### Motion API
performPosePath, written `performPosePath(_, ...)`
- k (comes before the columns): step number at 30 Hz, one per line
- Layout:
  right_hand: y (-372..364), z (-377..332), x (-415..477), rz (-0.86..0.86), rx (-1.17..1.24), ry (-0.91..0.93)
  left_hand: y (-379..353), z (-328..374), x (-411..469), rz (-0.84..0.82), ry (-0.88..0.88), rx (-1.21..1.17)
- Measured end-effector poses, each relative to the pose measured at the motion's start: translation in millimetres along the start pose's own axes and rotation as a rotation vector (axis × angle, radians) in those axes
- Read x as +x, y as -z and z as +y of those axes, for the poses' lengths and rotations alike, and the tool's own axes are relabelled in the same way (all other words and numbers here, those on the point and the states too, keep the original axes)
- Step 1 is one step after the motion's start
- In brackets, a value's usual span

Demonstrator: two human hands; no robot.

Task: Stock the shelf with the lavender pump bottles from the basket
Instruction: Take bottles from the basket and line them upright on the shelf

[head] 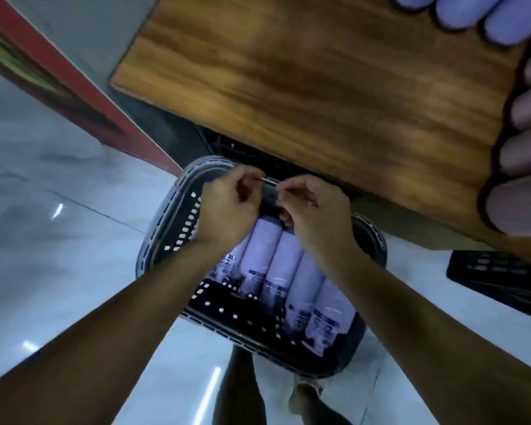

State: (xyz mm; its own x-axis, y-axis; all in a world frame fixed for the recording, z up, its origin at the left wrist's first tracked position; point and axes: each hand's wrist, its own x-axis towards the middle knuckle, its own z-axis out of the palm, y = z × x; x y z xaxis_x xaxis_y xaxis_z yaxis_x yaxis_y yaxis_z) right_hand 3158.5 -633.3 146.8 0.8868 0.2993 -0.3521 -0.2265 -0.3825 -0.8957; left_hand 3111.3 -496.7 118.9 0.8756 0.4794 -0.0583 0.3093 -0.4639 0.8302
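A dark plastic basket (166,231) stands on the floor below me, with several lavender pump bottles (264,250) lying side by side in it. My left hand (227,210) and my right hand (313,213) hover over the basket's far end, close together. Both pinch a thin dark bar (270,181) that looks like the basket's handle. Beyond the basket, a wooden shelf board (319,87) fills the upper right. More lavender bottles (460,10) stand at its top right corner, and a row of bottles (524,148) runs along its right edge.
A second black basket (497,283) lies on the floor at the right, partly under the shelf board. A red-edged panel (83,96) runs along the left. The floor is glossy pale tile (59,240). My legs and feet (304,394) show below the basket.
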Motion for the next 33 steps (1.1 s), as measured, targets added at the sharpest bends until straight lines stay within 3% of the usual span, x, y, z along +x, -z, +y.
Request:
performPosePath(3, -0.4, 79.1, -24.5, -0.064, -0.157, -0.236, -29.8, -60.3, -49.9, -0.056, 0.194, 0.075)
performPosePath(5, 7.2, 127.0, -38.0, -0.081, -0.370, -0.254, -37.7, -96.0, -74.6, -0.074, 0.290, 0.120)
performPosePath(7, 17.7, 158.1, -54.2, -0.082, -0.584, -0.167, -36.3, -124.8, -89.0, -0.109, 0.349, 0.193)
performPosePath(9, 26.8, 177.4, -66.8, -0.090, -0.630, -0.070, -29.7, -149.8, -91.8, -0.159, 0.346, 0.274)
performPosePath(14, 35.0, 204.8, -73.1, -0.243, -0.736, 0.257, -22.6, -194.4, -73.5, -0.227, 0.160, 0.579)
performPosePath(17, 48.4, 210.4, -70.8, -0.388, -0.962, 0.485, -28.7, -204.3, -68.2, -0.283, 0.300, 0.493)
performPosePath(20, 59.9, 215.7, -70.7, -0.532, -1.270, 0.662, -34.1, -207.9, -69.9, -0.319, 0.291, 0.524)
performPosePath(25, 60.5, 223.1, -74.8, -0.687, -1.534, 0.679, -29.3, -214.7, -71.8, -0.438, 0.336, 0.611)
performPosePath(33, 71.9, 217.3, -56.2, -0.823, -1.442, 0.808, -28.7, -205.8, -72.7, -0.369, 0.327, 0.503)
